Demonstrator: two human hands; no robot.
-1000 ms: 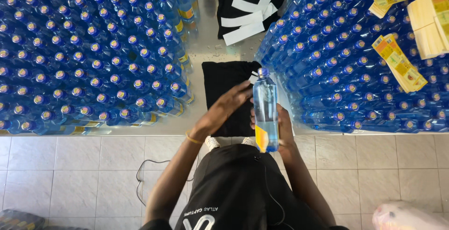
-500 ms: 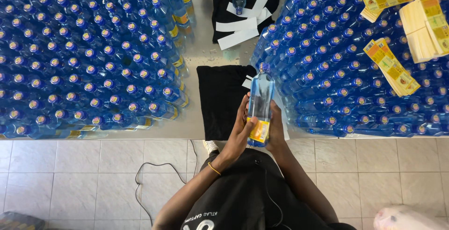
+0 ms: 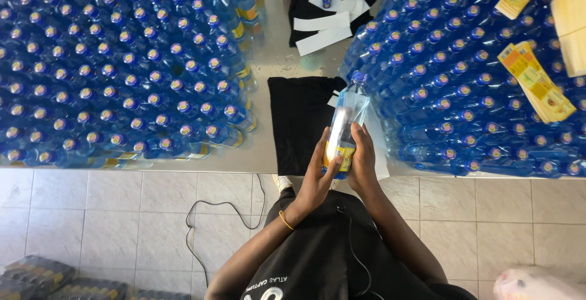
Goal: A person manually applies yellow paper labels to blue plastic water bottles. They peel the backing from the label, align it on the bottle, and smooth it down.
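I hold one clear plastic bottle [image 3: 345, 123] with a blue cap, upright and tilted slightly away, over the table's front edge. My left hand [image 3: 317, 175] wraps its lower part from the left, fingers on a yellow label [image 3: 339, 155] near the bottom. From the right, my right hand [image 3: 364, 164] presses against the same label area. A black cloth [image 3: 302, 120] lies on the table right behind the bottle.
Dense blocks of blue-capped bottles fill the table left [image 3: 122, 68] and right [image 3: 464, 92]. Yellow label stacks [image 3: 537, 80] rest on the right block. White strips [image 3: 326, 22] lie on a second black cloth farther back. A black cable [image 3: 213, 214] runs over the tiled floor.
The bottle has come a little lower and nearer to me. My left hand, earlier reaching up beside it, now closes on the bottle's lower labelled part together with the right hand.
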